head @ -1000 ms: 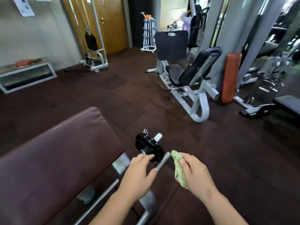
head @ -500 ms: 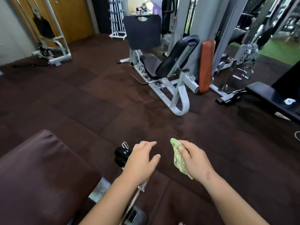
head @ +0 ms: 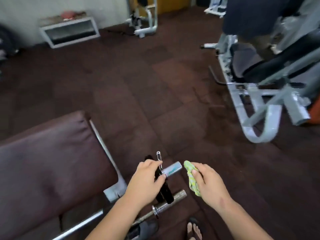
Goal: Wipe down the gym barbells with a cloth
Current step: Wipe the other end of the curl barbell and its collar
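beside a maroon padded bench [head: 52,161], the left hand [head: 147,181] grips the black weight plates [head: 164,193] and wire spring clip [head: 159,160] on a short chrome barbell [head: 172,168], while the right hand [head: 207,184] clutches a bunched green-and-white cloth [head: 190,177] just beside the bar's end. a second chrome barbell [head: 169,203] lies below.
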Available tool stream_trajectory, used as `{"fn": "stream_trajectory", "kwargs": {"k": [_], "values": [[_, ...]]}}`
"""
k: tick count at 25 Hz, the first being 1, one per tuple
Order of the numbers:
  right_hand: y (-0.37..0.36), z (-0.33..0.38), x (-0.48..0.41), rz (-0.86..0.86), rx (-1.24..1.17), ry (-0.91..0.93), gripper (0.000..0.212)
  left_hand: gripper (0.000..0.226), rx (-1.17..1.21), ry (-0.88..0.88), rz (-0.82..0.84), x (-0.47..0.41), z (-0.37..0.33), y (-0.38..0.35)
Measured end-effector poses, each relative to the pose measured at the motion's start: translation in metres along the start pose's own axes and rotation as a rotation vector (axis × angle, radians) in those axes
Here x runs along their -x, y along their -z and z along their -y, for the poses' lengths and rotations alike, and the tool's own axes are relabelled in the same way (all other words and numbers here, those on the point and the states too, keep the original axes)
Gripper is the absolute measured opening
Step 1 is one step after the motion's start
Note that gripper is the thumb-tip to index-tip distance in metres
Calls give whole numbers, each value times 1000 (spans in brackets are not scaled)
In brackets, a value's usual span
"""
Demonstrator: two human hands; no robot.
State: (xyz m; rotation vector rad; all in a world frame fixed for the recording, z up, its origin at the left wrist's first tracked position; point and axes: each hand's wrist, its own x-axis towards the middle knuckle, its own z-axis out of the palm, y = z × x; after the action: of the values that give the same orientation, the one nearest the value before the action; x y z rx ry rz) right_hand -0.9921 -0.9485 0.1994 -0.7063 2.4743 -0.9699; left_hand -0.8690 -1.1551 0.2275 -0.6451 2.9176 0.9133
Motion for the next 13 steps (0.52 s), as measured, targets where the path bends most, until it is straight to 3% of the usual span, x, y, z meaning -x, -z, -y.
{"fn": "stream_trajectory", "kwargs": {"k": [5, 13], "values": [[-50, -30, -69, 231, 244, 221, 37, 52, -14, 226, -21, -2, 22, -37], [-132, -63, -120, 300, 502, 417, 36, 55, -36, 290, -64, -24, 40, -83]]}}
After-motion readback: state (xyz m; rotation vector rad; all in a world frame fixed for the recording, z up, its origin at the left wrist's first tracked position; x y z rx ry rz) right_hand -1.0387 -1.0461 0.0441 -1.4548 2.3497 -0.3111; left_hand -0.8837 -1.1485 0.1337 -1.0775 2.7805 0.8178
